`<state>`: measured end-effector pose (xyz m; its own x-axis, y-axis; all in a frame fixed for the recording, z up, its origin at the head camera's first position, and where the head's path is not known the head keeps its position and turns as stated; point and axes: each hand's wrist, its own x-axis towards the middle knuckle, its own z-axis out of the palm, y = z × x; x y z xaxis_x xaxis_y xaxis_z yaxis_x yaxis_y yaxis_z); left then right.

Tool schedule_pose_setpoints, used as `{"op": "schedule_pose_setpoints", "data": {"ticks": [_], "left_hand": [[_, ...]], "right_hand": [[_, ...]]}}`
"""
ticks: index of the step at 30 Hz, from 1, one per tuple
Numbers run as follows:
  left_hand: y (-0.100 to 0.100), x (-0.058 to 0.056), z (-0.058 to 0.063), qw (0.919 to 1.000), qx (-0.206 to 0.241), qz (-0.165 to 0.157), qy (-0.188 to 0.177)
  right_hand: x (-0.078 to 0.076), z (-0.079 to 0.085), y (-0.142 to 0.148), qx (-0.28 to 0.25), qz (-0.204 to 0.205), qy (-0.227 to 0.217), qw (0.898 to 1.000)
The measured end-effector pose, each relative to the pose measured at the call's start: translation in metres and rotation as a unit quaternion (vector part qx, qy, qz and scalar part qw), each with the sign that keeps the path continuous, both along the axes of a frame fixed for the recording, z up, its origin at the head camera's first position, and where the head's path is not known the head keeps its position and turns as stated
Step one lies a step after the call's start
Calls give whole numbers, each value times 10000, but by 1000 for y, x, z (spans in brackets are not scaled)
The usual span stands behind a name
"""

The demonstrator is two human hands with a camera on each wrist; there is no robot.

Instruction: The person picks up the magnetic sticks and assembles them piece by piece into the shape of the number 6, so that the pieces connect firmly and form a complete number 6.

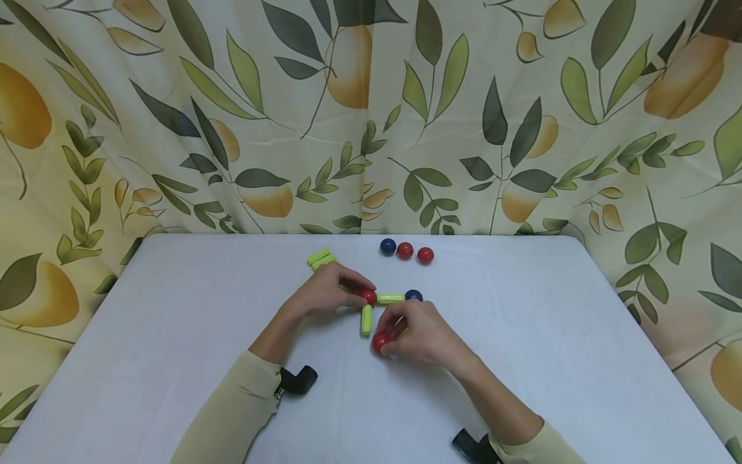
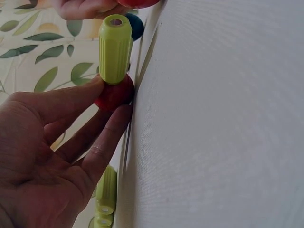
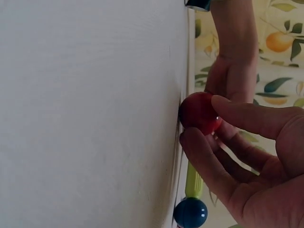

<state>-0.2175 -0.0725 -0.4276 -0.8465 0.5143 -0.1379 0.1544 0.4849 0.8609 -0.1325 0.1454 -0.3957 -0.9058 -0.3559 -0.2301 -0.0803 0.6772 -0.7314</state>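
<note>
On the white table, my left hand (image 1: 324,291) pinches a glossy red ball (image 1: 368,296) between thumb and fingers. One ridged yellow-green rod (image 1: 391,298) runs right from this ball to a dark blue ball (image 1: 413,295). A second rod (image 1: 366,320) extends from it toward me; the left wrist view shows a small grey spot in that rod's (image 2: 114,52) free end. My right hand (image 1: 426,332) holds another red ball (image 1: 380,342) between thumb and fingertips, just right of the second rod's near end and apart from it. Fingers partly cover both red balls.
Behind my left hand lie several loose yellow-green rods (image 1: 320,256), partly hidden by it. Near the table's (image 1: 551,335) back edge sit a blue ball (image 1: 388,246) and two red balls (image 1: 404,250). A leaf-and-fruit patterned curtain (image 1: 429,129) hangs behind the table.
</note>
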Motion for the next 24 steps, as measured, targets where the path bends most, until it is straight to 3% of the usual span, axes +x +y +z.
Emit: {"op": "schedule_pose_setpoints", "data": {"ticks": [9,24], "left_hand": [[1,1,1,10000,-9,44,-4],[1,1,1,10000,-53,5,45]], "right_hand": [[3,-1,-5,-179,210,98,9996],[6,-7,-12,-315,146,214,9992]]}}
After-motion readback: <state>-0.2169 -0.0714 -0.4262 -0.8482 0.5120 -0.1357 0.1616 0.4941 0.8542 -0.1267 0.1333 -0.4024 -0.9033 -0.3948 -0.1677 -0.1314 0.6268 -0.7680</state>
